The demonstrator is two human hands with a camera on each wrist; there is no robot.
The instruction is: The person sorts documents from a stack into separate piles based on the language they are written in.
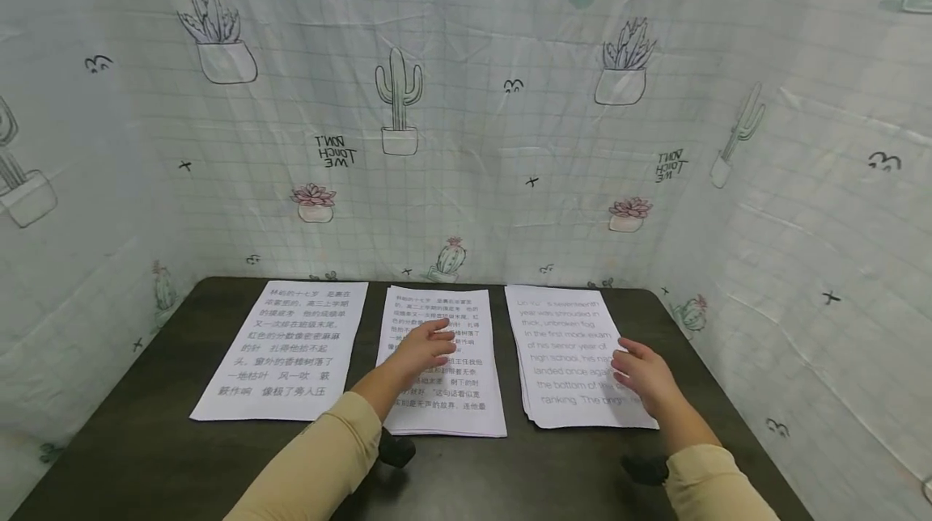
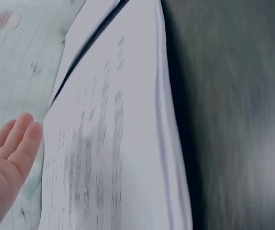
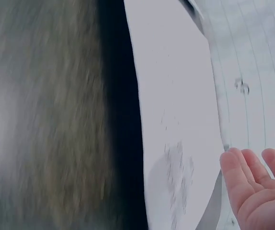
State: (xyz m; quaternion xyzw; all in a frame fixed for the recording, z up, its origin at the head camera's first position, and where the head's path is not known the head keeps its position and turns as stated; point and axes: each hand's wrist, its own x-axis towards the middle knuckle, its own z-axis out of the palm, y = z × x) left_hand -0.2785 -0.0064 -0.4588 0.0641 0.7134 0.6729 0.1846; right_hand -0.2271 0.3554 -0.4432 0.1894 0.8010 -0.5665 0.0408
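Observation:
Three stacks of printed paper lie side by side on a dark table. Over the middle stack (image 1: 444, 416) is my left hand (image 1: 422, 353), its fingers spread and pointing to the right with nothing in them. My right hand (image 1: 646, 375) is at the right edge of the right stack (image 1: 561, 343), which bears English text; that hand is bare of any object too. In the left wrist view the fingers (image 2: 20, 139) are extended beside the sheets. The right wrist view has the fingers (image 3: 233, 167) loosely extended near a paper edge. The left stack (image 1: 280, 351) carries large Chinese characters.
The dark table (image 1: 451, 480) meets a pale cloth (image 1: 466, 205) printed with cacti and potted plants, which hangs behind and along both sides. A black object (image 1: 396, 448) shows below the left wrist, and another black object (image 1: 644, 469) by the right wrist.

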